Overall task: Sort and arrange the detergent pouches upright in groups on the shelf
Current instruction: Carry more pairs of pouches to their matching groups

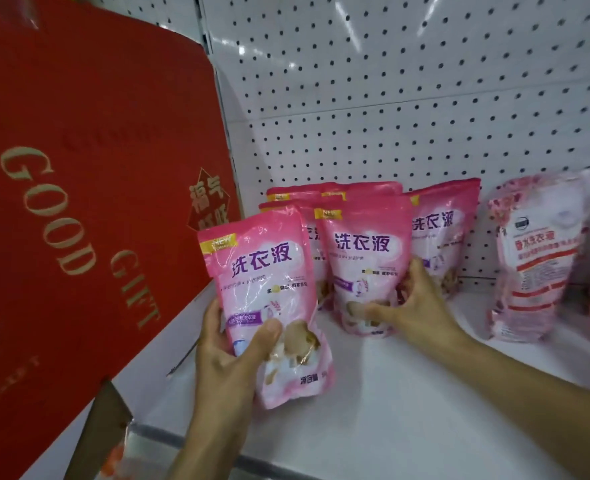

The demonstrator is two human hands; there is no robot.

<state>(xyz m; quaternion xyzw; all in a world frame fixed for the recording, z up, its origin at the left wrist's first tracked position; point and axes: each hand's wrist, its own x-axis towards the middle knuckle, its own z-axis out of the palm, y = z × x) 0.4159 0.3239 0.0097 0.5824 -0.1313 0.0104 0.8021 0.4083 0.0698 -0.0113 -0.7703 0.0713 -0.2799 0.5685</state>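
Note:
My left hand [232, 355] grips a pink detergent pouch [265, 271] by its lower part and holds it upright just above the white shelf [407, 403]. My right hand [414, 303] holds the lower right side of a second pink pouch [362, 258] that stands on the shelf. Behind these, several more pink pouches [446, 230] stand upright in a group against the pegboard. Farther right, a paler rose-patterned pouch [536, 258] leans upright, with others partly cut off by the frame edge.
A large red gift box [78, 188] with gold "GOOD GIFT" lettering leans at the left, close to the pouch in my left hand. A white pegboard back wall [390, 81] closes the shelf. The shelf's front lip [286, 455] runs along the bottom.

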